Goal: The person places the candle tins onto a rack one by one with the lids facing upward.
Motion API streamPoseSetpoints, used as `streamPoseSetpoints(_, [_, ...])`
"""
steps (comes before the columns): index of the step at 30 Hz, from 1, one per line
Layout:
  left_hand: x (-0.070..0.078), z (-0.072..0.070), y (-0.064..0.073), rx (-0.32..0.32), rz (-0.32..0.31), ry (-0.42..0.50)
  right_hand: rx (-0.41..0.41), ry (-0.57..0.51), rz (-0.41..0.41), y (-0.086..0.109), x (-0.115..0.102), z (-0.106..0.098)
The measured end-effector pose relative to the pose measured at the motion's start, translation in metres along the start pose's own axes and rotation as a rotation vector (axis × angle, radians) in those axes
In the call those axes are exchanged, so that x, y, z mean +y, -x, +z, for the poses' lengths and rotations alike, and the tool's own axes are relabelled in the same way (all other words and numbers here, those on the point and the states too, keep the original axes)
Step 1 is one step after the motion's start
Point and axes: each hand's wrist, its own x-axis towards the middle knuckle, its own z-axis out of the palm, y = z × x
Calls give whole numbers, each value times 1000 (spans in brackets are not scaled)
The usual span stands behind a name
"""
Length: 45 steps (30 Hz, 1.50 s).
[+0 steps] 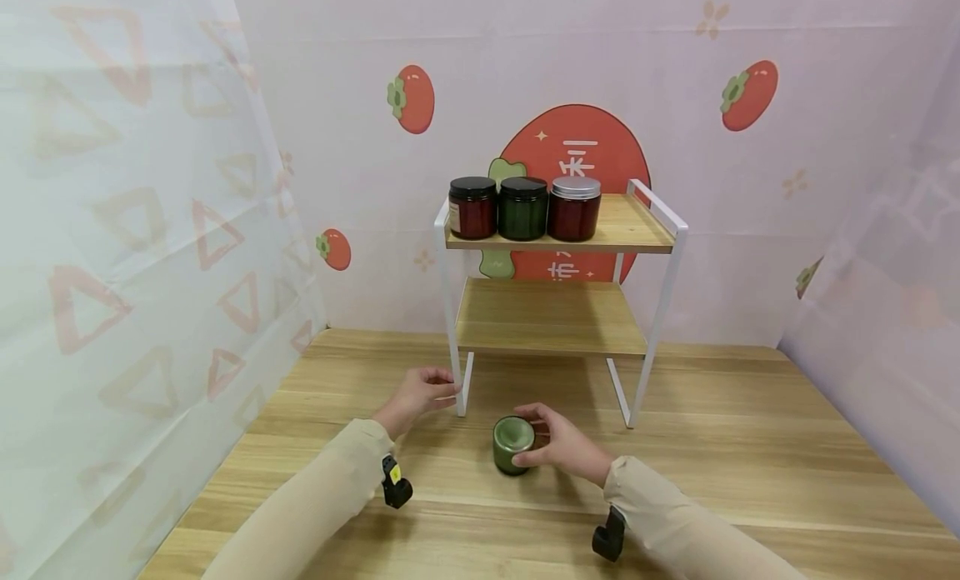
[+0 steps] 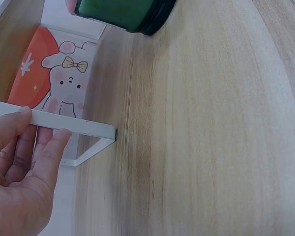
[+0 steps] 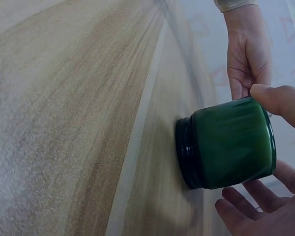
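Note:
A two-tier shelf rack [image 1: 551, 313] with wooden boards and a white frame stands on the table. My left hand [image 1: 422, 394] is at its front left leg [image 2: 69, 123], with the fingertips on the white bar in the left wrist view. In front of the rack, my right hand [image 1: 562, 442] holds a green glass jar [image 1: 513, 443] between thumb and fingers. The jar is upside down, its dark lid [image 3: 188, 152] toward the tabletop; whether the lid touches the wood I cannot tell.
On the top board stand a dark red jar [image 1: 473, 209] with a black lid, a green jar [image 1: 522, 211] with a black lid and a red jar [image 1: 574, 211] with a silver lid. Printed cloth [image 1: 337, 147] hangs behind and beside the wooden table [image 1: 750, 447].

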Motion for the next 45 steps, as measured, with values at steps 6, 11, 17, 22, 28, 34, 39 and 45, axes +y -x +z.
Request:
streamPoseSetpoints(6, [0,0,0,1,0,-5,-3,12,5,-2,2,3])
streamPoseSetpoints(11, [0,1,1,0,2,1,-5,30,1,-3,5,4])
streamPoseSetpoints(17, [0,1,1,2,0,10,-2,55,4,-4,8,5])
streamPoseSetpoints(22, [0,1,1,4,1,14,2,58,18,-5,8,7])
streamPoseSetpoints(28, [-1,0,0,-4,4,10,-5,47,27,-4,8,8])
streamPoseSetpoints(34, [-1,-1,-1,-13,2,10,-8,52,45,-4,8,8])
streamPoseSetpoints(39, [-2,-1,-2,-10,-1,12,4,86,50,-5,7,7])
streamPoseSetpoints(45, [-2,0,-2,5,-6,8,0,110,56,-6,8,7])
